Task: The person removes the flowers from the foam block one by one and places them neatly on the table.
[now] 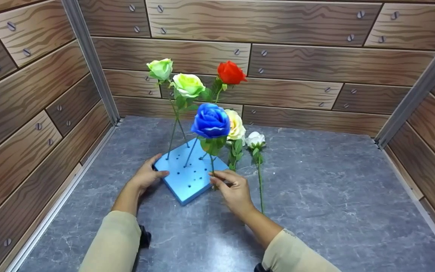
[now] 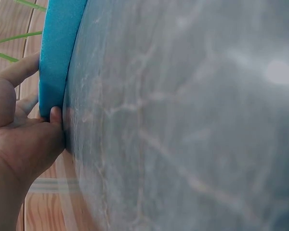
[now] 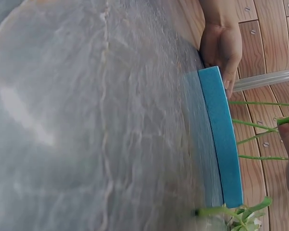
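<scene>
A blue foam board point(image 1: 179, 181) with small holes lies flat on the table. My left hand point(image 1: 147, 175) grips its left corner, thumb on the top face. Between thumb and fingers, my right hand point(image 1: 236, 190) pinches the stem of a blue rose point(image 1: 210, 121) over the board's right side; the stem's cut end point(image 3: 282, 120) shows above the board in the right wrist view. Several stems stand in the holes, bearing a pale green rose point(image 1: 161, 69), a yellow-green rose point(image 1: 188, 85) and a red rose point(image 1: 231, 72). The blue bloom partly hides a cream rose point(image 1: 235, 124), whose stem base cannot be made out.
A white rose point(image 1: 256, 139) lies on the grey marbled table point(image 1: 323, 196), right of the board, its stem toward me. Wood-patterned walls point(image 1: 296, 64) with metal corner posts point(image 1: 93, 64) enclose the table at the back and sides.
</scene>
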`<state>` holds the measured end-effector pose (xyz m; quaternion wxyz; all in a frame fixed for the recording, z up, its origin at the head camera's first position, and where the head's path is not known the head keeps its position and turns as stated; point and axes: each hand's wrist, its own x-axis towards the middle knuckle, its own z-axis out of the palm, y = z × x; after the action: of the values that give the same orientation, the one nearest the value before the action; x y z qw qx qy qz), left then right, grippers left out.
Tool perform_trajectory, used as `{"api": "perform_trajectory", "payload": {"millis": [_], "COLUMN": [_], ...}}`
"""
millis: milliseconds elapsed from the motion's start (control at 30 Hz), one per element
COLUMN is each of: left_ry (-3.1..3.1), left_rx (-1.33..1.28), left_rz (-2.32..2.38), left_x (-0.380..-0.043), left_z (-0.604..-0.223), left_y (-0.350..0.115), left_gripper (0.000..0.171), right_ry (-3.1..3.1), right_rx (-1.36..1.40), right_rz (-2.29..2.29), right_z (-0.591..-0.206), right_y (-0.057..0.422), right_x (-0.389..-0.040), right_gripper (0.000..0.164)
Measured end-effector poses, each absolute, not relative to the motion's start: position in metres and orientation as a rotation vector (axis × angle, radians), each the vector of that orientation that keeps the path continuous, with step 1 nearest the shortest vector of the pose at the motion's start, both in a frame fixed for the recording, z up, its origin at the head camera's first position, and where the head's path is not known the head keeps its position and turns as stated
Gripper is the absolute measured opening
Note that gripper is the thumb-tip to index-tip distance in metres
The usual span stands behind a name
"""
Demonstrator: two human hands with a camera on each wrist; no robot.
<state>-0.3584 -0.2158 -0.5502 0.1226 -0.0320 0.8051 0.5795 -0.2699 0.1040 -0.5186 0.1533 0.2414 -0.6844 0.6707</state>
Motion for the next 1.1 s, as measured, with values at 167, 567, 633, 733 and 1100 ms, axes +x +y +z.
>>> {"api": "perform_trajectory", "payload": {"millis": [167, 567, 633, 733, 1100], "left_ry": [2.348, 2.362, 2.361, 2.361, 2.329], "left_rx": [-0.081, -0.083, -0.093, -0.098, -0.085], "left_rz": [1.691, 1.672, 1.674, 1.676, 1.698], "left_x": [-0.357, -0.355, -0.356, -0.356, -0.356], "left_z": [-0.55, -0.549, -0.549, -0.55, -0.548], "left_y": [-0.216, -0.215, -0.215, -0.216, -0.215], "left_gripper": [0.091, 0.091, 0.091, 0.09, 0.091], "right_ry": [-1.941, -1.885, -1.884, -1.857, -1.76], "right_rx": [0.668, 0.592, 0.586, 0.591, 0.664], "right_rz": [1.924, 1.905, 1.903, 1.908, 1.969], "right_z": [-0.519, -0.527, -0.528, -0.53, -0.535], "right_y": [0.111, 0.132, 0.136, 0.142, 0.17], "right_x": [-0.269, -0.264, -0.263, -0.26, -0.254], "right_gripper": [0.02, 0.019, 0.019, 0.019, 0.018]}}
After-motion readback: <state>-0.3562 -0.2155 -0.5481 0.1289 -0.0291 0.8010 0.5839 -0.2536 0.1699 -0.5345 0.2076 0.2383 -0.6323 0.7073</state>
